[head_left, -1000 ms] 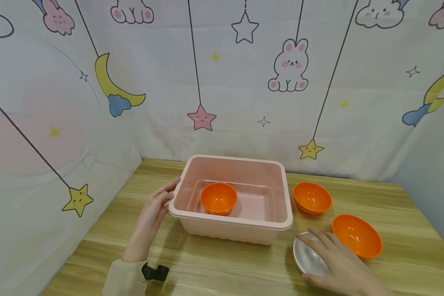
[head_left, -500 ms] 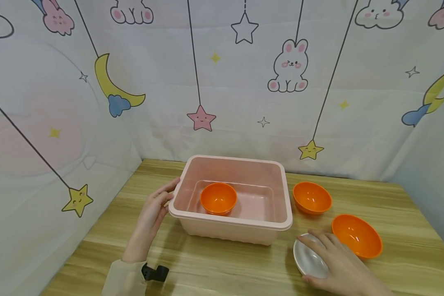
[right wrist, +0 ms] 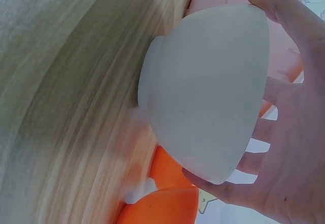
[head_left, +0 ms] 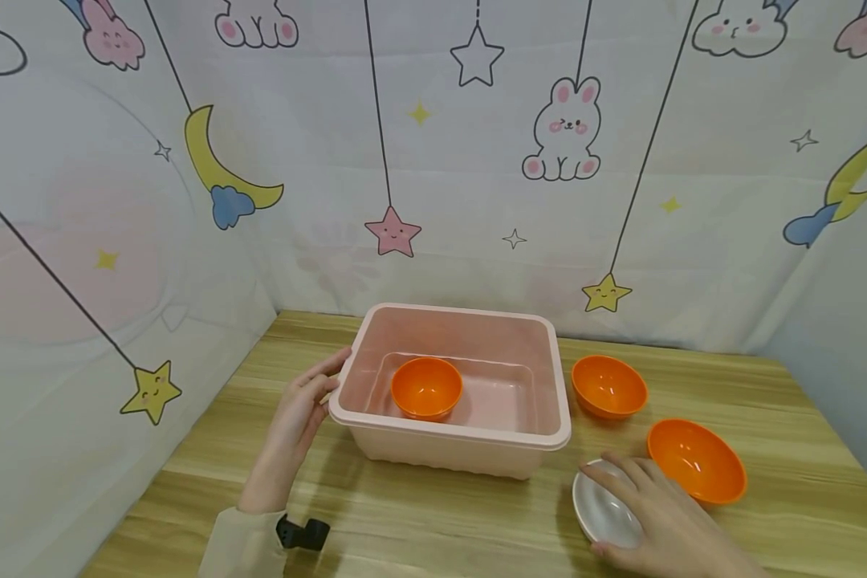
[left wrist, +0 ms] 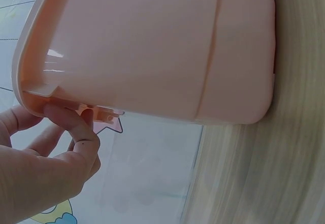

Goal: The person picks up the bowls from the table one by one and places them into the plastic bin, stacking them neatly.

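A pale wooden table (head_left: 433, 514) sits in a corner hung with cartoon curtains (head_left: 477, 160) of stars, moons and rabbits. The left hand (head_left: 298, 417) pinches the rim of the pink tub (head_left: 520, 437), which holds one orange bowl (head_left: 427, 387). The right hand (head_left: 668, 522) spreads over a white bowl (head_left: 601, 507) just in front of the tub, fingers and thumb curled round its rim. That top grip on smooth plastic looks slippery; the bowl could drop or knock the two orange bowls (head_left: 696, 459) close beside it
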`<state>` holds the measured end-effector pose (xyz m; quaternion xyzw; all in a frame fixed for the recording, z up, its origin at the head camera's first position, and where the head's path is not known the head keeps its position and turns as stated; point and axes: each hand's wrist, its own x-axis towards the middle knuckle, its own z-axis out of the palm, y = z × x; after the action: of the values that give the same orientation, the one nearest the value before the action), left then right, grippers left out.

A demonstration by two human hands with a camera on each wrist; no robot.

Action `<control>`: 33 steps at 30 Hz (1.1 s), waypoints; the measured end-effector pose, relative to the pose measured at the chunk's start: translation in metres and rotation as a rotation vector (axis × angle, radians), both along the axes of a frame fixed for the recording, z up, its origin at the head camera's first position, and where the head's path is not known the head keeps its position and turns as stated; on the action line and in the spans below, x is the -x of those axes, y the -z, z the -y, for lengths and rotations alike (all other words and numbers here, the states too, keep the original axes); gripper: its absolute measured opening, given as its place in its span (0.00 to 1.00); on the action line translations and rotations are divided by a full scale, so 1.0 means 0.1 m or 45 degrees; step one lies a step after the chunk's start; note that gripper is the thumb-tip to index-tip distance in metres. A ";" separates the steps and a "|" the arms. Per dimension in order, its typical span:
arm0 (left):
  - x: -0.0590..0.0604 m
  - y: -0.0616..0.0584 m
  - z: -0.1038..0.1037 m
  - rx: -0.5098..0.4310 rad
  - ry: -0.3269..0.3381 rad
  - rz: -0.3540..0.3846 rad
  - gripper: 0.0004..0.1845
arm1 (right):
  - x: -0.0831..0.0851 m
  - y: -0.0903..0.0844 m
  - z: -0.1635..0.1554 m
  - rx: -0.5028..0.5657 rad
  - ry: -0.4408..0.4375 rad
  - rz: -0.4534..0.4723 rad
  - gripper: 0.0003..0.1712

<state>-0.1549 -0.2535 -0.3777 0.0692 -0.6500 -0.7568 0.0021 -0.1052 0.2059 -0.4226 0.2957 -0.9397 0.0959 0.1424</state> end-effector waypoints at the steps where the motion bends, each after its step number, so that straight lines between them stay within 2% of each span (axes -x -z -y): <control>1: 0.00 0.00 0.00 0.000 0.001 0.001 0.26 | 0.00 0.00 0.00 0.001 0.001 0.003 0.48; 15: -0.02 0.02 0.00 0.001 0.021 -0.004 0.26 | -0.06 -0.09 0.00 0.032 0.001 0.030 0.52; 26: 0.00 0.01 0.01 -0.006 0.014 -0.015 0.26 | -0.05 -0.18 0.02 0.020 -0.024 0.004 0.51; 33: 0.00 0.01 0.02 -0.007 0.025 -0.023 0.26 | -0.06 -0.26 0.03 0.020 -0.082 -0.058 0.51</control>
<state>-0.1549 -0.2557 -0.3790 0.0559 -0.6484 -0.7592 0.0004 -0.0990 0.2025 -0.3964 0.3267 -0.9255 0.1009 0.1629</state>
